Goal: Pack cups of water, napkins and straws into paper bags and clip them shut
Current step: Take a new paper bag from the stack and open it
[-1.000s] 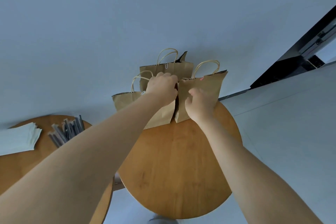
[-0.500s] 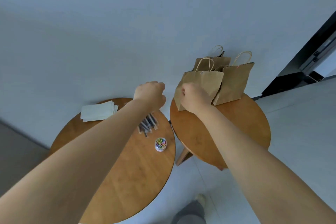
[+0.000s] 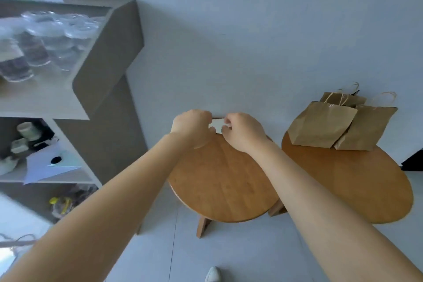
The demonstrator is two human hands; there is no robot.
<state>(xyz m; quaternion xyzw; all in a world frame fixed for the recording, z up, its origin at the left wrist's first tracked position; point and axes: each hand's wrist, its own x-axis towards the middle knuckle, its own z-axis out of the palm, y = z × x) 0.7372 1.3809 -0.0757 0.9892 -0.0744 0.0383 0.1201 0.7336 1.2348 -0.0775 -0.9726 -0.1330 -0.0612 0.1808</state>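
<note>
Both hands, L hand [image 3: 191, 128] & R hand [image 3: 242, 131], pinch napkin [image 3: 216, 125].

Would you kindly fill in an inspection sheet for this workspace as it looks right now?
Surface: two round wooden tables side by side.
Job's things: paper bags standing on the right-hand table; white napkins at the left table's far edge; clear cups on the shelf unit.
Clutter: papers and small items on lower shelves.
Hands: left hand and right hand both pinch the napkins.
Cables: nothing seen.
Surroundings: pale wall, grey floor.
</note>
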